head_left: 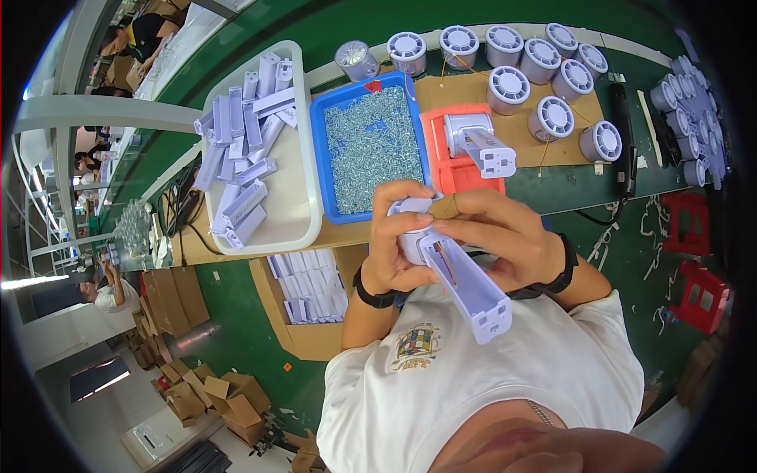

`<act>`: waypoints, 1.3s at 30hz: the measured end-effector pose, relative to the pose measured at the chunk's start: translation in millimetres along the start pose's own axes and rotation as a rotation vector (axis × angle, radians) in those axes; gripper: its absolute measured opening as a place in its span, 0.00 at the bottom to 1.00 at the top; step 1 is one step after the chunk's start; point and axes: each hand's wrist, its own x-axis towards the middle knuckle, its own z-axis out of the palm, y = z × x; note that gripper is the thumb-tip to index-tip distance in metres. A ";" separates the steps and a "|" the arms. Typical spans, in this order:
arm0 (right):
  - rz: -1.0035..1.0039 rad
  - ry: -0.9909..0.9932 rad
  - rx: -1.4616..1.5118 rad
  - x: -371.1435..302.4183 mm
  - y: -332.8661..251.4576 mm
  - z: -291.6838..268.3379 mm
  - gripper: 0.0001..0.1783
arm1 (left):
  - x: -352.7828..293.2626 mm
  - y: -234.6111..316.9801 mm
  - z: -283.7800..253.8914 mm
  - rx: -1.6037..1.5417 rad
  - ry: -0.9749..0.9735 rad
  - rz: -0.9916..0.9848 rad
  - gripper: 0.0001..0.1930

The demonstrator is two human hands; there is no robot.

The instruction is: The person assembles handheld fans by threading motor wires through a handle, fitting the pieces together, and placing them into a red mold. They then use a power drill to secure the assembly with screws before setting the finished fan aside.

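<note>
In front of my chest I hold a pale lilac handheld fan body [461, 280] with both hands. Its open, hollow handle slants toward the lower right, and thin coloured wires show inside. My left hand [390, 240] is wrapped round the round head end. The fingers of my right hand [501, 232] press on the same end, and a tan wrap [444, 207] covers one fingertip. What lies beneath those fingertips is hidden. Just beyond my hands, a similar fan body [485, 148] sits in a red-orange fixture [436, 162].
A blue tray [319, 134] of small screws and a white bin [311, 213] of lilac handle shells stand at the left. Several round fan heads [509, 87] line cardboard at the back. A black electric screwdriver [623, 142] lies right. A carton [272, 315] of parts sits below.
</note>
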 end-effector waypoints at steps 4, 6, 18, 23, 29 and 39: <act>-0.053 -0.061 -0.011 -6.8 11.2 -7.2 0.25 | -6.6 -4.0 6.9 -0.105 0.000 -0.047 0.35; -0.064 -0.118 -0.038 -7.6 10.4 -9.7 0.25 | -8.7 -4.4 8.8 -0.135 0.011 -0.052 0.35; -0.025 0.047 -0.208 -12.8 5.0 -1.1 0.31 | 4.4 2.7 24.7 -0.080 0.107 0.018 0.42; 0.204 0.122 -0.209 -34.2 0.7 -4.3 0.31 | 8.9 11.3 28.3 -0.053 0.035 -0.058 0.49; 0.219 -0.104 -0.361 -38.0 35.2 -41.7 0.32 | 2.9 -3.7 3.3 0.173 0.035 -0.314 0.32; 0.373 -0.088 -0.505 -36.4 30.8 -91.6 0.29 | 42.8 -32.0 8.9 0.725 -0.044 -0.347 0.08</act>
